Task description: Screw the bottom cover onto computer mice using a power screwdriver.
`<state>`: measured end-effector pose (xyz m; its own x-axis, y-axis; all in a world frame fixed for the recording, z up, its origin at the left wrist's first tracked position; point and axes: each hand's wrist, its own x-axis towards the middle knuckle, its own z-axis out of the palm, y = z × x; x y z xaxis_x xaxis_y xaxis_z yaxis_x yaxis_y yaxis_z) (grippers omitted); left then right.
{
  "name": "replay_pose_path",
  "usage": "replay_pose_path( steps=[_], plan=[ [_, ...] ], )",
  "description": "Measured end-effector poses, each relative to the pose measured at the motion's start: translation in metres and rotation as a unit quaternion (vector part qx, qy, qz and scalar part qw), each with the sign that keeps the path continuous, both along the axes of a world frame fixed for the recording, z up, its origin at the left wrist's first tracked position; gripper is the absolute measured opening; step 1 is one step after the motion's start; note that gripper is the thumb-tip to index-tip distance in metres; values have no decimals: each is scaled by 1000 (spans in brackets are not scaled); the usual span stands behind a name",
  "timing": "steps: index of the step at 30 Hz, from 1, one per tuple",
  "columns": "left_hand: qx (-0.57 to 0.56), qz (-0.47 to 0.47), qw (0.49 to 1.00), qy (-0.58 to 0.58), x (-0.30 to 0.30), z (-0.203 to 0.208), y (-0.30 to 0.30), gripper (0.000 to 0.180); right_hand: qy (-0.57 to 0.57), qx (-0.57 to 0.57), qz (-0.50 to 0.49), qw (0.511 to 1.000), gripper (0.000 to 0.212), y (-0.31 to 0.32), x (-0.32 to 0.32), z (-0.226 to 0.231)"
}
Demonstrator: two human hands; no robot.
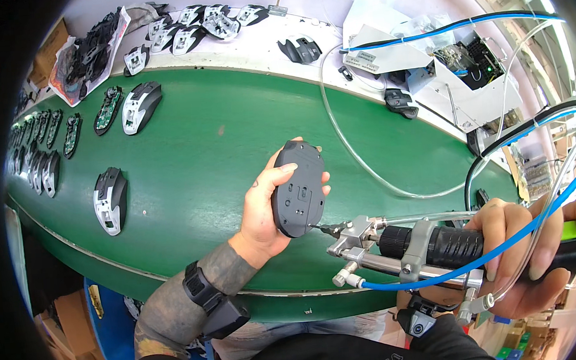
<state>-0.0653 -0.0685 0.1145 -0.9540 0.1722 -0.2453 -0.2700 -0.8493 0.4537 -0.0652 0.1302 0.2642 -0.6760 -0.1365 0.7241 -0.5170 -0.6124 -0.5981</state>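
The right hand (516,225) is wrapped around a black, ribbed power screwdriver (457,244). Above the green, smooth surface (221,151), the left hand (260,211) clasps a matte-black plastic mouse (302,192), underside up, apparently exposing its holes to the bit; beyond lie white-and-black mouse shells (110,203).

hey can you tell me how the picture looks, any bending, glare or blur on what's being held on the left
Head view: the green table has a near edge that bows, as fisheye lenses do; head view: black shading rings the round image; head view: the strip light at upper right looks washed out; head view: the dark mouse in the left hand looks fairly sharp.
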Motion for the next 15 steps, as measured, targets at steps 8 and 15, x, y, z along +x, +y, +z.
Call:
replay_pose_path(
  steps=[8, 15],
  plan=[
    [-43, 34, 998, -14, 2, 3, 1, 53, -24, 15, -32, 999, 45, -5, 6, 8],
    [-74, 18, 994, -76, -3, -5, -2, 53, -71, -39, -20, 996, 33, 4, 19, 18]
  ],
)
